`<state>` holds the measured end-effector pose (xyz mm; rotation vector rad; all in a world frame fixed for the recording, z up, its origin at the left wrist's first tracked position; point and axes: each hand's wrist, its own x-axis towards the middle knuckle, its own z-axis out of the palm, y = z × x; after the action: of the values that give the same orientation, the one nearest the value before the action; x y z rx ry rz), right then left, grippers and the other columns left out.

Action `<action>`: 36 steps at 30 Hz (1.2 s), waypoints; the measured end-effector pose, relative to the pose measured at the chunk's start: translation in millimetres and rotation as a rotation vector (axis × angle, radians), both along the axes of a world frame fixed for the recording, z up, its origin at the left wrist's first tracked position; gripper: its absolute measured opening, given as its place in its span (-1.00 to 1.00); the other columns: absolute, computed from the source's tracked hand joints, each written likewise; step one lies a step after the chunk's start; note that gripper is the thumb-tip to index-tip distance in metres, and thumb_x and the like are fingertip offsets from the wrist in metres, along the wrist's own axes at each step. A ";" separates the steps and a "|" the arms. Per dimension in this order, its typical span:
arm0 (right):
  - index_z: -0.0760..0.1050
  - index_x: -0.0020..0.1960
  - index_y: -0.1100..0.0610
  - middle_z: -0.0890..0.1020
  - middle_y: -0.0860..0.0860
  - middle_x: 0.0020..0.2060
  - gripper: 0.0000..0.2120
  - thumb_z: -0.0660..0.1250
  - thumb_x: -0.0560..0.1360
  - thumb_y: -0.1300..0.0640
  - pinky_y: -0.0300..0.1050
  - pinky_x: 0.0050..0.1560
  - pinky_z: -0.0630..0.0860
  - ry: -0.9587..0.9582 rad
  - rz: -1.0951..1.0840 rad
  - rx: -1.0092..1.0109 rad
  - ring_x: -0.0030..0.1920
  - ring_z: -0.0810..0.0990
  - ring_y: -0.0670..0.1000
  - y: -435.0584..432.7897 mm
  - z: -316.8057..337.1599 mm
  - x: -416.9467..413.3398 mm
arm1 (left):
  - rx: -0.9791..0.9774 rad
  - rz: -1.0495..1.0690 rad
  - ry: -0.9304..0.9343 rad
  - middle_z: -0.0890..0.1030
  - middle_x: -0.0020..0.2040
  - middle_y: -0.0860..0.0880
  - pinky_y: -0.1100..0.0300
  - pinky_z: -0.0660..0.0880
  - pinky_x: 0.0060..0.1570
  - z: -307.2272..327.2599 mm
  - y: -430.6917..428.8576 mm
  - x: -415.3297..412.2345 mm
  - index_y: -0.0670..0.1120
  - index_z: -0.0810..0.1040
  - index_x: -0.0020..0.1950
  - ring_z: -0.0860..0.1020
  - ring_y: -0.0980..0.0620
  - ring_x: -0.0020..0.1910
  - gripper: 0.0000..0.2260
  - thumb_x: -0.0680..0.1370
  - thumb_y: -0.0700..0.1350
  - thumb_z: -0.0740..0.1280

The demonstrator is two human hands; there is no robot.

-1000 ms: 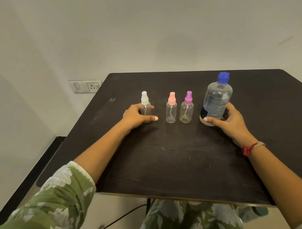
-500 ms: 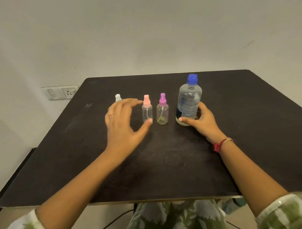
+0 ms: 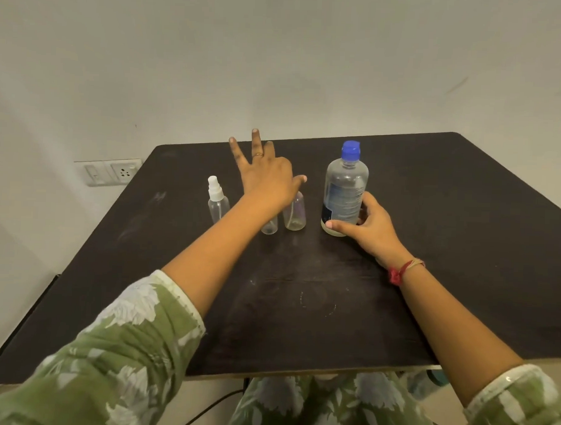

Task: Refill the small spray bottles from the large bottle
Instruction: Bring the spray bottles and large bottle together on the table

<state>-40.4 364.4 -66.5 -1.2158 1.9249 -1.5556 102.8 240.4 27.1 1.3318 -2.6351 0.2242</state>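
Observation:
A large clear bottle (image 3: pixel 345 190) with a blue cap stands upright on the black table (image 3: pixel 447 218). My right hand (image 3: pixel 367 226) grips its lower part, thumb in front. Left of it stand three small spray bottles. The white-capped one (image 3: pixel 217 200) is in full view. Only the lower parts of the middle one (image 3: pixel 270 226) and the right one (image 3: pixel 294 212) show. My left hand (image 3: pixel 266 173) hovers above those two with its fingers spread straight, hiding their caps and holding nothing.
A white switch and socket plate (image 3: pixel 110 171) is on the wall at the left. The table's near edge runs just above my lap. A cable hangs under the table.
My left hand has let go of the white-capped bottle, risen and moved right over the two other small bottles. My right hand stays on the large bottle.

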 end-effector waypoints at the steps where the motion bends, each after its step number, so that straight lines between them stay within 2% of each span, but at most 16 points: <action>1: 0.40 0.24 -0.03 0.60 -0.15 0.06 -0.36 0.60 0.24 0.05 -0.22 0.11 0.50 0.001 -0.002 -0.002 0.09 0.57 -0.17 -0.1 0.2 0.0 | -0.016 -0.007 0.008 0.20 0.53 -0.18 -0.36 -0.35 0.35 -2.0 -0.3 0.5 -0.05 0.62 -0.02 -0.17 -0.18 0.56 -0.55 0.57 0.27 0.13; 6: 0.40 0.22 -0.05 0.59 -0.16 0.06 -0.36 0.60 0.23 0.04 -0.13 0.18 0.51 0.006 -0.009 0.004 0.11 0.57 -0.15 -0.9 -1.1 0.8 | -0.133 -0.111 0.038 0.35 0.45 -0.11 -0.32 -0.35 0.37 -12.8 6.9 3.5 -0.03 0.63 0.04 -0.11 -0.14 0.57 -0.54 0.60 0.25 0.09; 12: 0.39 0.21 -0.07 0.58 -0.14 0.09 -0.35 0.61 0.21 -0.02 -0.03 0.21 0.51 0.034 -0.026 0.026 0.14 0.56 -0.10 3.1 1.3 2.9 | -0.255 -0.260 0.056 0.31 0.48 -0.08 -0.29 -0.40 0.33 -14.7 34.0 20.1 -0.05 0.60 0.10 -0.15 -0.13 0.57 -0.53 0.59 0.25 0.07; 15: 0.39 0.19 -0.05 0.57 -0.15 0.06 -0.38 0.61 0.22 0.01 -0.13 0.16 0.51 0.035 -0.034 0.036 0.11 0.56 -0.11 12.8 3.4 9.9 | -0.267 -0.324 0.087 0.36 0.45 -0.09 -0.29 -0.37 0.35 -23.9 41.6 38.9 -0.09 0.61 0.06 -0.09 -0.14 0.57 -0.52 0.57 0.25 0.10; 18: 0.39 0.21 0.00 0.56 -0.16 0.04 -0.36 0.61 0.23 0.07 -0.33 0.05 0.48 0.025 -0.026 0.045 0.06 0.56 -0.18 24.5 2.8 17.5 | -0.266 -0.361 0.178 0.47 0.34 -0.13 -0.32 -0.28 0.37 -30.9 41.1 55.1 -0.15 0.62 -0.06 0.04 -0.17 0.56 -0.49 0.54 0.24 0.10; 20: 0.38 0.22 0.01 0.56 -0.18 0.02 -0.36 0.60 0.24 0.11 -0.43 -0.04 0.47 0.017 -0.017 0.047 0.02 0.55 -0.24 31.8 1.3 21.4 | -0.251 -0.360 0.174 0.47 0.34 -0.13 -0.36 -0.25 0.37 -30.5 40.1 59.7 -0.16 0.61 -0.08 0.05 -0.17 0.56 -0.49 0.53 0.24 0.09; 24: 0.38 0.24 0.02 0.56 -0.17 0.04 -0.35 0.60 0.24 0.10 -0.39 -0.01 0.45 0.025 -0.006 0.054 0.07 0.54 -0.23 39.4 0.1 25.3 | -0.243 -0.391 0.125 0.44 0.37 -0.11 -0.39 -0.25 0.37 -27.5 40.6 60.3 -0.14 0.60 -0.05 0.01 -0.15 0.57 -0.48 0.53 0.25 0.07; 28: 0.37 0.28 0.03 0.56 -0.14 0.09 -0.32 0.60 0.24 0.07 -0.31 0.07 0.45 0.041 -0.003 0.052 0.12 0.54 -0.17 41.0 0.9 27.1 | -0.178 -0.401 0.177 0.43 0.37 -0.07 -0.34 -0.24 0.40 -30.5 41.5 59.6 -0.10 0.58 0.06 0.03 -0.11 0.56 -0.51 0.56 0.26 0.09; 30: 0.37 0.29 0.02 0.57 -0.13 0.11 -0.32 0.59 0.25 0.06 -0.25 0.14 0.47 0.044 0.003 0.046 0.14 0.54 -0.16 41.8 1.5 28.0 | -0.083 -0.368 0.243 0.44 0.36 -0.06 -0.28 -0.18 0.44 -34.3 39.8 59.4 -0.08 0.55 0.13 0.07 -0.08 0.55 -0.54 0.56 0.26 0.13; 32: 0.37 0.29 0.02 0.57 -0.11 0.13 -0.31 0.59 0.25 0.07 -0.19 0.19 0.47 0.047 0.006 0.038 0.16 0.54 -0.14 42.5 1.8 28.6 | 0.023 -0.368 0.354 0.48 0.28 -0.05 -0.19 -0.01 0.45 -40.6 37.6 60.5 -0.06 0.51 0.12 0.15 -0.07 0.52 -0.56 0.52 0.28 0.23; 34: 0.36 0.31 0.03 0.56 -0.09 0.15 -0.30 0.59 0.25 0.07 -0.14 0.23 0.46 0.045 0.005 0.037 0.18 0.54 -0.12 42.9 0.9 28.7 | 0.064 -0.386 0.480 0.53 0.19 0.00 -0.08 0.19 0.33 -45.3 37.3 62.7 -0.03 0.49 0.12 0.25 -0.06 0.46 -0.58 0.45 0.25 0.36; 36: 0.37 0.31 0.03 0.57 -0.09 0.16 -0.29 0.59 0.25 0.05 -0.11 0.24 0.47 0.049 0.004 0.042 0.18 0.54 -0.11 43.1 0.2 28.7 | 0.009 -0.383 0.574 0.57 0.10 0.05 0.01 0.27 0.16 -46.0 38.2 63.0 -0.01 0.47 0.14 0.36 -0.04 0.33 -0.59 0.43 0.18 0.42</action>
<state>-11.7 407.5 -66.3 -1.2508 1.9743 -1.4884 165.9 278.7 -18.8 0.7185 -2.3172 -0.1970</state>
